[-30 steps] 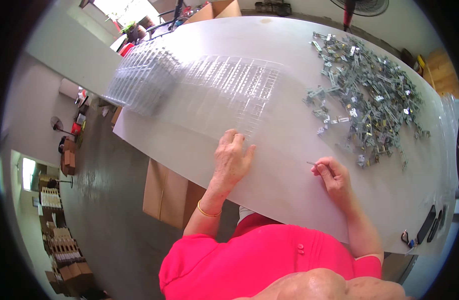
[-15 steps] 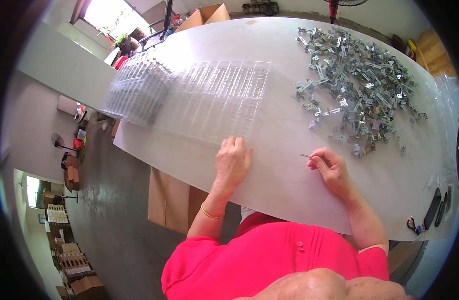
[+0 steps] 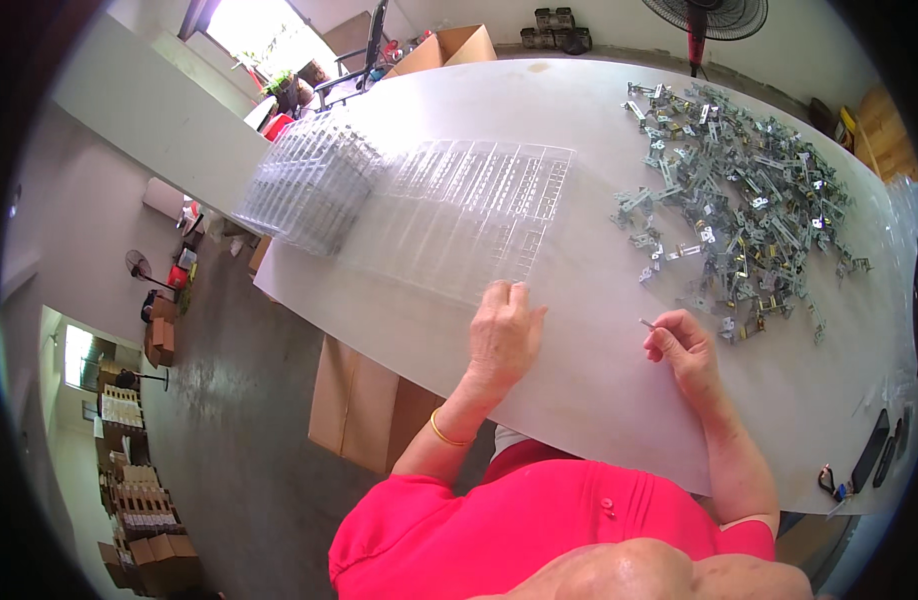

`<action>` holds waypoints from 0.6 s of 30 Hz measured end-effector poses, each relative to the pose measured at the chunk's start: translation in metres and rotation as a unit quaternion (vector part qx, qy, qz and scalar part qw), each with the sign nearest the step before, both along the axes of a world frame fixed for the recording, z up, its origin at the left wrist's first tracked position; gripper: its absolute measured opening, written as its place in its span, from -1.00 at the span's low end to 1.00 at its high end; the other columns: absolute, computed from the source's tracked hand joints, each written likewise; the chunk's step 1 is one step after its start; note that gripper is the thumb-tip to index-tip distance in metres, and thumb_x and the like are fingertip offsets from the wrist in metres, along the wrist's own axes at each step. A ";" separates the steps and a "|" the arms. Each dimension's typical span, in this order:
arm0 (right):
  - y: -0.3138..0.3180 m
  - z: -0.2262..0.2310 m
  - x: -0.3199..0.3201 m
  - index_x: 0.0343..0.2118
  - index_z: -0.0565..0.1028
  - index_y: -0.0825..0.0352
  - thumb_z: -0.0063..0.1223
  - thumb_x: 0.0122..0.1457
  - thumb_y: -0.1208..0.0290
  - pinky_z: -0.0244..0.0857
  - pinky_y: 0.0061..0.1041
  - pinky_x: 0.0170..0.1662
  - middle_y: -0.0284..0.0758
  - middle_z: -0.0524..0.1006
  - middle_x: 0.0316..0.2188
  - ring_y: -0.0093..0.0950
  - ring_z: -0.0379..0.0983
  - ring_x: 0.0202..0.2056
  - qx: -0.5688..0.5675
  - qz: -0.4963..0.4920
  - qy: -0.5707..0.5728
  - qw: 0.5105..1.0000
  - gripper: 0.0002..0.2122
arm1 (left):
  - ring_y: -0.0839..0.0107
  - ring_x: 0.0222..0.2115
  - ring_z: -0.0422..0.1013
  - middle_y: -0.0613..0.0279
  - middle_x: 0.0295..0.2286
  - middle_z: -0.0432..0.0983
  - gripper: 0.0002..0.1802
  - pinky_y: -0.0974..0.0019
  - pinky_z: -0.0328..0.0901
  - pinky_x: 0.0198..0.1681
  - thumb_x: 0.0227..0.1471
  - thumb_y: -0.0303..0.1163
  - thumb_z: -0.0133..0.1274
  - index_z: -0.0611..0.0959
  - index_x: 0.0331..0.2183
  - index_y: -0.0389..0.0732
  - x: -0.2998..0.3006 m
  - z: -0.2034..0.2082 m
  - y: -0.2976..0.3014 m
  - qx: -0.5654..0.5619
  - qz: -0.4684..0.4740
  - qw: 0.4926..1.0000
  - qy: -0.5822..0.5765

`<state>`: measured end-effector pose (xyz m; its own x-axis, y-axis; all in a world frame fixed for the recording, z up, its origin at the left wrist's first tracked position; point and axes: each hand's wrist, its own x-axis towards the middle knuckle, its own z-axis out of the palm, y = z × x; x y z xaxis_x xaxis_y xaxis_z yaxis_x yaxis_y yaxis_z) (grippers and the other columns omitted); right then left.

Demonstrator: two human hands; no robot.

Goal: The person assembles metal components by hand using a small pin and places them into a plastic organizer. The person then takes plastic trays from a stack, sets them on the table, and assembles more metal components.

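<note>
A clear plastic tray [image 3: 459, 220] with rows of compartments lies flat on the table. At its near right corner is my left hand [image 3: 504, 338], palm down, fingers bent and thumb apart. It appears to touch the tray's edge, though the fingertips are partly hidden. To the right, my right hand [image 3: 687, 350] is raised slightly over the table, pinching a small thin metal pin [image 3: 647, 322] between thumb and fingers. Beyond that hand spreads a large heap of small metal brackets [image 3: 749, 200], silvery with some brass-coloured parts.
Stacked clear trays [image 3: 309, 185] stand at the table's left. Clear plastic wrap [image 3: 904, 270] lies along the right edge. Scissors [image 3: 834, 484] and a dark flat object [image 3: 869, 450] rest near the right corner. A cardboard box [image 3: 364, 400] sits under the near left edge; a fan [image 3: 697, 30] stands behind.
The whole view has shifted, so the table sits lower and farther right. My left hand has shifted slightly along the tray's corner, its fingers more bent. My right hand still pinches the pin.
</note>
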<state>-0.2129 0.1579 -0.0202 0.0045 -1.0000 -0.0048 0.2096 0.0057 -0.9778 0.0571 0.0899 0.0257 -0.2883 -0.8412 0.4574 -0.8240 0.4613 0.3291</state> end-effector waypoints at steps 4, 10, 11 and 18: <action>-0.003 -0.004 -0.006 -0.22 0.47 0.30 0.11 0.28 0.42 0.35 -0.62 -0.32 -0.37 0.57 -0.45 -0.62 0.46 -0.44 -0.008 -0.020 -0.049 0.999 -0.90 | 0.03 -0.29 0.46 0.00 -0.32 0.48 -0.72 0.08 0.37 -0.26 -0.02 -0.40 0.22 0.55 -0.25 -0.29 -0.035 -0.002 0.003 -0.012 -0.058 0.998 0.028; 0.000 0.012 -0.025 -0.23 0.45 0.30 -0.01 0.36 0.40 0.32 -0.61 -0.35 -0.38 0.51 -0.46 -0.62 0.41 -0.46 -0.038 -0.119 -0.099 0.987 -0.90 | 0.07 -0.34 0.45 0.05 -0.37 0.45 -0.80 0.10 0.36 -0.27 0.00 -0.43 0.19 0.54 -0.32 -0.26 -0.091 0.001 0.006 0.012 -0.197 0.979 0.057; -0.003 0.011 -0.031 -0.23 0.45 0.30 -0.07 0.38 0.39 0.31 -0.60 -0.35 -0.38 0.48 -0.46 -0.61 0.39 -0.45 -0.061 -0.132 -0.092 0.985 -0.89 | 0.07 -0.35 0.44 0.06 -0.39 0.44 -0.82 0.10 0.35 -0.28 0.00 -0.44 0.18 0.53 -0.34 -0.25 -0.097 0.001 0.004 0.006 -0.218 0.974 0.053; -0.007 0.022 -0.054 -0.22 0.44 0.30 -0.07 0.39 0.38 0.31 -0.58 -0.36 -0.38 0.49 -0.43 -0.60 0.39 -0.45 -0.121 -0.259 -0.143 0.948 -0.89 | 0.08 -0.41 0.42 0.10 -0.47 0.43 -0.90 0.09 0.33 -0.33 0.00 -0.49 0.15 0.53 -0.41 -0.23 -0.129 -0.005 -0.005 -0.009 -0.297 0.954 0.047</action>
